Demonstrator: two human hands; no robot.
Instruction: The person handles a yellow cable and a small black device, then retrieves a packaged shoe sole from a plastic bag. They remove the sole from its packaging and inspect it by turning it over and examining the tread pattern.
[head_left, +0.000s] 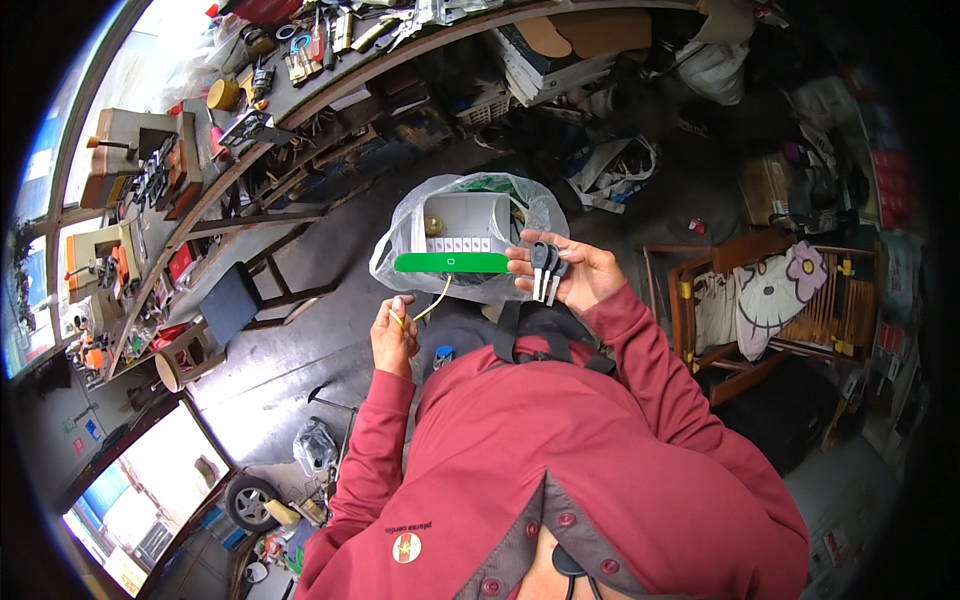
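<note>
Several black-headed keys (547, 271) lie across the fingers of my right hand (577, 268), blades pointing back toward my body. My left hand (395, 334) pinches a yellow cord (431, 306), which runs up to the edge of a green strip (450, 262). That strip spans the near side of a clear plastic bag (390, 240) in front of my lap, and my right fingertips are at its right end. Inside the bag sit a white box (469, 206), a row of small white labelled pieces (459, 245) and a round yellowish roll (433, 224).
A cluttered workbench (360, 67) with tools and key machines (124, 169) curves along the left and far side. A blue-topped stool (231, 302) stands at the left. At the right is a wooden chair (682, 300) with a cartoon cushion (780, 296). A wheel (251, 504) lies lower left.
</note>
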